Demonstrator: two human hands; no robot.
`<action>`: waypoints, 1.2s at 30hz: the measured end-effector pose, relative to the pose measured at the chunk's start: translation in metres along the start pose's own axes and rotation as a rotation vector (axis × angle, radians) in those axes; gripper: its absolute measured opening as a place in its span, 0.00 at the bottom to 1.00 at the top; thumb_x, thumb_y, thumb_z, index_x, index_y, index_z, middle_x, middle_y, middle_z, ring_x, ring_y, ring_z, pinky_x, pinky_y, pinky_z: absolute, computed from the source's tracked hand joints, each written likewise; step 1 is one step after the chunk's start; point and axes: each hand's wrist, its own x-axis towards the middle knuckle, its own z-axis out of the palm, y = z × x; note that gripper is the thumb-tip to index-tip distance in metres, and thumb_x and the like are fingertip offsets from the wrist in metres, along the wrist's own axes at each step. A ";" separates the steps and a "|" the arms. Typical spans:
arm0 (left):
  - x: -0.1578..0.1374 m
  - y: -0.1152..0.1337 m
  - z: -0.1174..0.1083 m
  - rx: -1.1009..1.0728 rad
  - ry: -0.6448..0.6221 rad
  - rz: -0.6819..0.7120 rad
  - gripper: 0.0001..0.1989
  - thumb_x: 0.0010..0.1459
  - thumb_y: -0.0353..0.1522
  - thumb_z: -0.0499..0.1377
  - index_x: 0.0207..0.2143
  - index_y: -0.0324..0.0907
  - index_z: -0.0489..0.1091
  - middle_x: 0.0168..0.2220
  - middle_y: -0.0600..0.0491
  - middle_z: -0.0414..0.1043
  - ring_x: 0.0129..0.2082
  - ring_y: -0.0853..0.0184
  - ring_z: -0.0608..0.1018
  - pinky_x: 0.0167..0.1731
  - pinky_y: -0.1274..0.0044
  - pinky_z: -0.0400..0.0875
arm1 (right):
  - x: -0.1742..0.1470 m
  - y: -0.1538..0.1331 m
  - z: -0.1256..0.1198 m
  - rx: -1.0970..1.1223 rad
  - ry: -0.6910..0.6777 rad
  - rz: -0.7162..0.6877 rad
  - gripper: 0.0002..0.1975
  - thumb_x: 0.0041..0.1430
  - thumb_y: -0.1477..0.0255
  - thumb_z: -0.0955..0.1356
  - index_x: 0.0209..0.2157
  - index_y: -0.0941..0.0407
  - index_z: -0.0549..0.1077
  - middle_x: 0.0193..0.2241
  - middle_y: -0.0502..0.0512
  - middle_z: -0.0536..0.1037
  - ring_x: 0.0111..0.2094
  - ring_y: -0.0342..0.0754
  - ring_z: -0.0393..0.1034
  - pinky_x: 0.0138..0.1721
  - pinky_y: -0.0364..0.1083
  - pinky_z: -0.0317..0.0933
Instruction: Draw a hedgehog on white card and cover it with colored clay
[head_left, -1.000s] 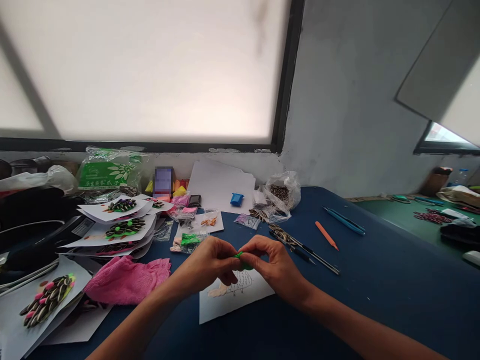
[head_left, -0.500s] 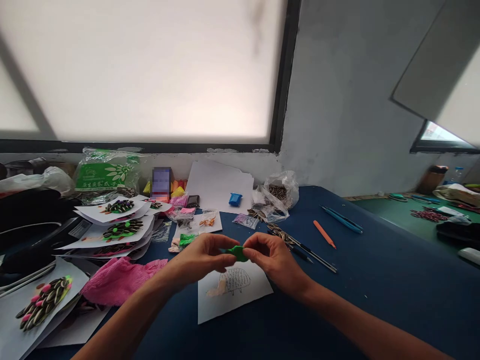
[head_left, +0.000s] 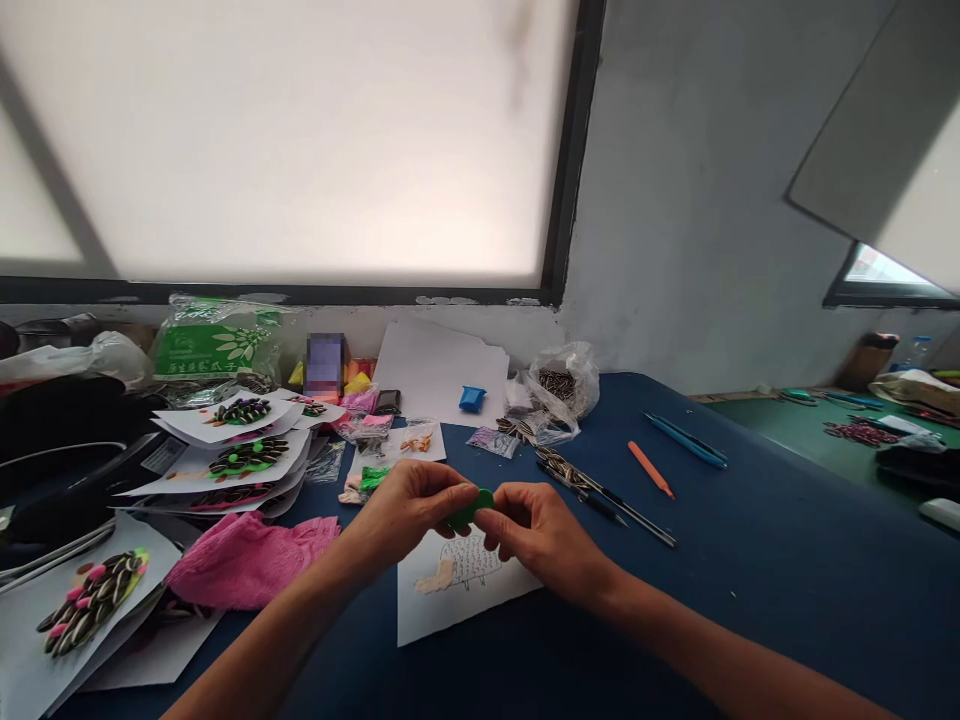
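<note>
Between both hands is a small flattened lump of green modelling clay (head_left: 466, 512). My left hand (head_left: 411, 508) pinches its left side with thumb and fingers. From the right, my right hand (head_left: 534, 530) grips the other edge, thumb against the clay. Both hands are raised above a white sheet (head_left: 427, 625) lying on the table. On that sheet is a line drawing of an animal-like shape (head_left: 472, 560), with a beige clay piece (head_left: 439, 578) at its left end. The hands hide the sheet's upper part.
Seed-decorated sheets (head_left: 247, 460) and a pink cloth (head_left: 251, 562) lie left. Behind are a blue clay block (head_left: 472, 399), clay packets (head_left: 373, 480) and a bag of sunflower seeds (head_left: 559, 385). Pens (head_left: 600, 500), an orange marker (head_left: 651, 470) and blue tweezers (head_left: 684, 440) rest right.
Both hands still hold the green clay. The left thumb has moved up over it, the right fingers have shifted lower, and the clay is now tilted and partly covered.
</note>
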 end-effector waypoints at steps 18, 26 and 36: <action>0.000 -0.003 0.003 -0.163 0.007 -0.052 0.18 0.47 0.44 0.68 0.30 0.38 0.75 0.26 0.52 0.76 0.29 0.65 0.78 0.34 0.73 0.72 | 0.001 -0.004 0.001 0.009 0.038 0.035 0.11 0.54 0.64 0.71 0.32 0.58 0.72 0.26 0.48 0.71 0.25 0.41 0.64 0.27 0.42 0.63; 0.002 -0.006 0.013 -0.166 0.068 0.037 0.15 0.47 0.42 0.66 0.29 0.39 0.74 0.26 0.53 0.75 0.26 0.69 0.72 0.29 0.76 0.65 | 0.003 0.002 0.006 0.136 0.063 0.088 0.16 0.48 0.60 0.74 0.26 0.59 0.72 0.21 0.46 0.68 0.22 0.39 0.60 0.24 0.40 0.57; 0.002 -0.012 0.004 -0.242 0.015 -0.026 0.19 0.47 0.40 0.67 0.39 0.40 0.73 0.31 0.52 0.76 0.29 0.66 0.76 0.32 0.74 0.70 | 0.003 0.010 0.006 0.060 0.027 0.067 0.09 0.55 0.67 0.69 0.26 0.58 0.71 0.22 0.47 0.70 0.21 0.39 0.61 0.22 0.40 0.57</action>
